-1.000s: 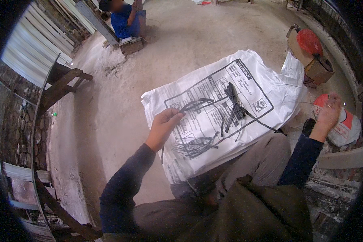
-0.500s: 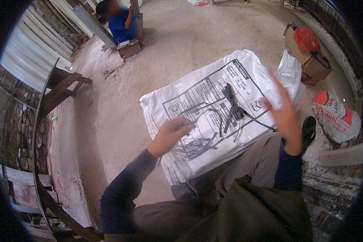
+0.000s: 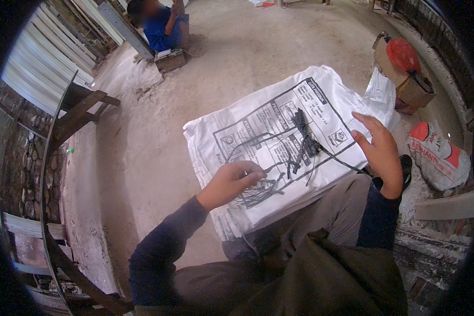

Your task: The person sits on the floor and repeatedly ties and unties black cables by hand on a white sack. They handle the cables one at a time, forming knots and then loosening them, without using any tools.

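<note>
The view came from the left of two fisheye cameras on the person's head, looking steeply down and forward over their own lap (image 3: pixel 329 213). The hands (image 3: pixel 230 184) and the printed white sack (image 3: pixel 344 97) lay near the lens, around the middle, while the floor (image 3: pixel 147 168) stretched away to another person (image 3: pixel 163 32), well apart, near the upper edge. Dark corners rounded the wide view.

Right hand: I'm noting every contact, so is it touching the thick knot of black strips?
Apart. The head view shows the right hand to the right of the thick knot, with the printed white sack visible between them.
</note>
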{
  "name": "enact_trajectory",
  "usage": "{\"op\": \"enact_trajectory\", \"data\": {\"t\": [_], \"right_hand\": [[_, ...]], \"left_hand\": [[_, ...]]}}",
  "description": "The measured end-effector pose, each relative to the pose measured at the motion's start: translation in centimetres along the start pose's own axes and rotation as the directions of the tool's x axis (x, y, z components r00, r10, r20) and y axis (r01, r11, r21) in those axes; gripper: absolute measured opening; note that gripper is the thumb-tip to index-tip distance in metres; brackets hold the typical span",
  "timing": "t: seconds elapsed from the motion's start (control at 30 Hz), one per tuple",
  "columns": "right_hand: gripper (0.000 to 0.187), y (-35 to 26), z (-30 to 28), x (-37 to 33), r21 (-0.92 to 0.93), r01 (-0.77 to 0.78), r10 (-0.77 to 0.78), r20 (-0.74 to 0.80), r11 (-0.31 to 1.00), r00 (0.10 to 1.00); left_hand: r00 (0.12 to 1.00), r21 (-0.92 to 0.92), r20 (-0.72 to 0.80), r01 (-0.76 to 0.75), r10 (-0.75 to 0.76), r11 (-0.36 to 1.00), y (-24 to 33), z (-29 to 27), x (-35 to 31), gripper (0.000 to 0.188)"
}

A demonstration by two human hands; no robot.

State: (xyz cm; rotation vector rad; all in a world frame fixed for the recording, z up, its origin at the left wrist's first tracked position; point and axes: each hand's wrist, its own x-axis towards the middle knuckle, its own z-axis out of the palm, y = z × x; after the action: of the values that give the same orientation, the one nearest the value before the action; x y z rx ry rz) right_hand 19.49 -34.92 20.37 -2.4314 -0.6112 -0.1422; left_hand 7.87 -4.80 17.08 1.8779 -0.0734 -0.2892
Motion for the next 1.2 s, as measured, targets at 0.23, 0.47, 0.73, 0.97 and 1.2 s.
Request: {"op": "enact_trajectory", "data": {"t": [0.23, 0.47, 0.73, 0.97, 1.2], "right_hand": [[0.047, -4.7, 6.6, -0.9, 0.271, 0.311, -0.399, 0.386, 0.911, 0.832], [0.029, -4.2, 6.5, 0.3, 0.554, -0.284, -0.249, 0.696, 0.783, 0.673], [0.038, -0.9, 4.0, 1.0, 0.784, -0.494, -0.169, 0.582, 0.377, 0.795], [0.033, 3.3, 4.7, 1.9, 0.936, -0.341, -0.171, 0.324, -0.085, 0.931], [0.05, 3.2, 4.9, 2.3, 0.931, -0.154, -0.086, 0.132, -0.332, 0.987]], "left_hand": [[0.997, -0.016, 0.048, 0.061, -0.06, 0.998, 2.4, 0.9, -0.3, 0.019], [0.996, -0.052, -0.093, -0.011, 0.007, 0.999, 1.1, -0.3, -0.1, 0.019], [0.995, -0.13, -0.097, -0.025, 0.013, 0.991, -1.3, -3.0, -0.1, 0.009], [0.965, -0.236, -0.251, 0.012, -0.073, 0.972, -2.3, -4.0, 0.2, 0.004], [0.916, -0.183, -0.36, 0.116, -0.176, 0.976, -4.8, -4.9, 0.3, 0.009]]}}
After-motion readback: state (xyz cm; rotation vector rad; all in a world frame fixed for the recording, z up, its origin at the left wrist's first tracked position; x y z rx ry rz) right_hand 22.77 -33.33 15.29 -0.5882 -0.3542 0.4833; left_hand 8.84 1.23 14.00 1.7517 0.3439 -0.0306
